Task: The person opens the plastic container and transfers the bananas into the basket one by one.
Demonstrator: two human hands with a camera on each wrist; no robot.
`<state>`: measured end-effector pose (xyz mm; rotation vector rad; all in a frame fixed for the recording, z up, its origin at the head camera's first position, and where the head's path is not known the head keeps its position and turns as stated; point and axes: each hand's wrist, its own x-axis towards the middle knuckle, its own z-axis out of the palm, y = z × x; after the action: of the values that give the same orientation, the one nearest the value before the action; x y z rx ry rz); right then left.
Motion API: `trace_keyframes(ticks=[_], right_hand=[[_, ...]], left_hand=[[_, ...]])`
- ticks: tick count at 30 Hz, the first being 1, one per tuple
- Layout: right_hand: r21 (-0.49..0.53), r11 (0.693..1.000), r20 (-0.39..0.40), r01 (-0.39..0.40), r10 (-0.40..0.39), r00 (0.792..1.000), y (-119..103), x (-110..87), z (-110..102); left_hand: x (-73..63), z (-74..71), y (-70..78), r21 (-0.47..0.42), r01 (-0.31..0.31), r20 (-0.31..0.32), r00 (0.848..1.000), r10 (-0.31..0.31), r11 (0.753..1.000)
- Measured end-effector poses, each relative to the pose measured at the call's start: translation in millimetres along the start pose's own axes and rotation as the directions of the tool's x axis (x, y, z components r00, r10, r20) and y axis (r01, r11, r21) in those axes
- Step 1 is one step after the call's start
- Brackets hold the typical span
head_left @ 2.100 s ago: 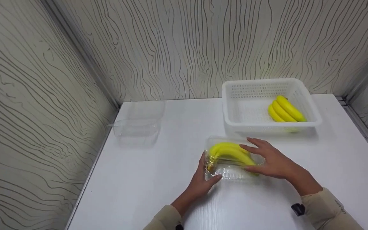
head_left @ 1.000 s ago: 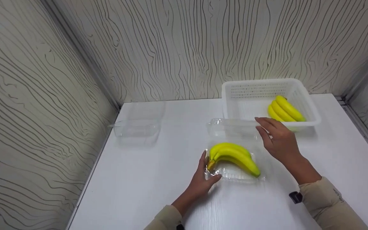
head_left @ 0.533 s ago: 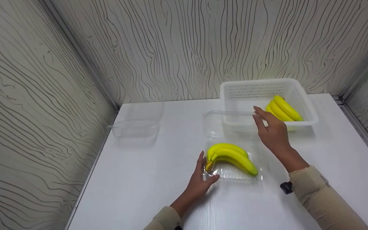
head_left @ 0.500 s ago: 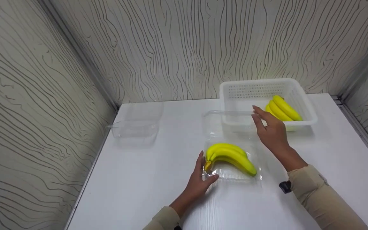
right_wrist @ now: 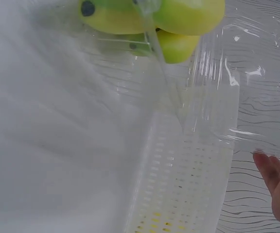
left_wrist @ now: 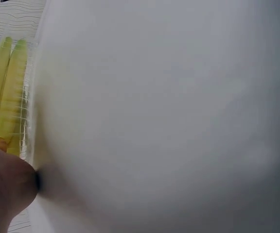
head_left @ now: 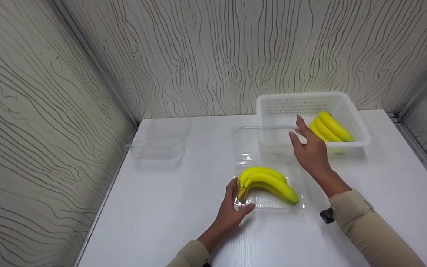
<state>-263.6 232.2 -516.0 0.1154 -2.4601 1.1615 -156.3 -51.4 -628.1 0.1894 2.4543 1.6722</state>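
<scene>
while the left hand (head_left: 230, 211) grips the left end of a clear box (head_left: 272, 203), thumb at the front edge, the right hand (head_left: 313, 152), thumb and forefinger parted, touches the edge of its folded-back lid (head_left: 248, 144). in box: one bunch of bananas (head_left: 267, 181), stem leftward. behind: white basket (head_left: 302, 95), holding a second bunch (head_left: 330, 128). far left: another clear container (head_left: 157, 150). beneath: white table (head_left: 154, 207).

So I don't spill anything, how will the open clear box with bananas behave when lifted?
The clear box may flex, since its walls look thin. Its lid could flop, joined along one edge. The bananas inside might slide, with bare space beside them.
</scene>
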Motion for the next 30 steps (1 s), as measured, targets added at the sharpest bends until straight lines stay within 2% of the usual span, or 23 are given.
trace_keyframes(ticks=[8,11,14,17,21,24,26,30], right_hand=[[-0.031,0.999,0.046,0.032,-0.030,0.998,5,-12.4,0],[-0.042,0.997,0.023,0.066,-0.065,0.998,7,-16.8,-1],[-0.050,0.990,-0.039,0.132,-0.134,0.990,9,-21.3,-1],[-0.066,0.970,-0.138,0.233,-0.240,0.961,11,-26.1,-2],[-0.132,0.916,-0.222,0.380,-0.401,0.889,11,-34.7,-3],[-0.166,0.869,-0.203,0.467,-0.494,0.846,6,-42.6,-4],[-0.171,0.843,-0.177,0.510,-0.535,0.826,2,-47.4,-4],[-0.169,0.813,-0.118,0.558,-0.578,0.807,-1,-53.9,-2]], left_hand=[[0.6,-0.2,-0.1,0.006,-0.006,-0.016,1.000,0.006,1.000],[0.5,0.2,-0.1,0.012,0.000,-0.011,1.000,0.000,1.000],[0.9,0.0,0.4,0.013,0.002,-0.001,1.000,-0.002,1.000],[1.3,-0.3,1.2,0.016,0.002,0.005,1.000,-0.002,1.000],[1.6,-0.2,0.0,0.016,0.004,-0.002,1.000,-0.004,1.000],[1.0,0.3,-1.1,0.029,0.013,-0.009,1.000,-0.012,0.999],[1.0,0.4,-0.7,0.036,0.012,-0.011,1.000,-0.012,0.999],[1.9,0.3,0.6,0.034,0.011,-0.011,1.000,-0.011,0.999]])
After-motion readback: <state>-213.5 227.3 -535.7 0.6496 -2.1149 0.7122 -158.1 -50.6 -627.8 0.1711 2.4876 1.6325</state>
